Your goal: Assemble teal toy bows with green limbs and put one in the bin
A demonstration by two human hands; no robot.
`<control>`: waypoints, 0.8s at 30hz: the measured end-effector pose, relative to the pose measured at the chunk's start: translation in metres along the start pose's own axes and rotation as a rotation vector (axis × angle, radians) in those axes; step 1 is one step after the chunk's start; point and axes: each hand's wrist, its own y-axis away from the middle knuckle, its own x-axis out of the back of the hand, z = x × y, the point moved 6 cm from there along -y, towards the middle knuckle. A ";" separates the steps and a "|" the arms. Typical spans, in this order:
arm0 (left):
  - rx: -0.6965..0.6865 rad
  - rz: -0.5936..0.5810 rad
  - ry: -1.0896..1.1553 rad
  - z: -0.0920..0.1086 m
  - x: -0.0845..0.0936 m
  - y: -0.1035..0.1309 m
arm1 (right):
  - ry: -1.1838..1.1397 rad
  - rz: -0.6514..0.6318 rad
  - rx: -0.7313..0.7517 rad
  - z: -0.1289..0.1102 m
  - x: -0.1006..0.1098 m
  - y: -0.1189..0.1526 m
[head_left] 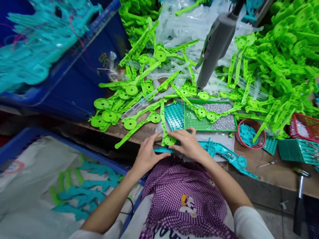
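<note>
Both of my hands are at the table's front edge, close to my body. Between them lies a lime-green plastic arm with a round disc end, over a teal plastic piece. My left hand curls around the left end of the teal piece, thumb toward me and fingers on the far side. My right hand grips the green arm at its disc, with fingers bent over it. Just right of that wrist, a longer teal plastic part lies along the edge.
A grey electric screwdriver hangs over the table. Behind my hands is a green tray of small screws. Loose green parts spread around it. A red basket and a hammer are rightward; blue bins stand left.
</note>
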 end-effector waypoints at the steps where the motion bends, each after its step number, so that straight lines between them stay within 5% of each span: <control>1: 0.018 0.014 0.034 -0.002 0.000 0.000 | 0.008 -0.013 0.010 -0.001 0.000 -0.004; 5: 0.066 0.058 0.096 -0.008 -0.002 0.001 | 0.014 -0.075 0.044 -0.004 -0.001 -0.014; 13: 0.096 0.090 0.127 -0.012 -0.006 0.005 | 0.130 0.045 -0.070 -0.004 -0.005 -0.002; 19: -0.005 0.132 0.037 -0.005 -0.009 0.005 | 0.270 -0.026 -0.079 -0.001 -0.014 -0.001; 24: -0.139 0.157 -0.094 -0.001 -0.009 0.007 | 0.292 0.134 -0.039 0.001 0.010 0.031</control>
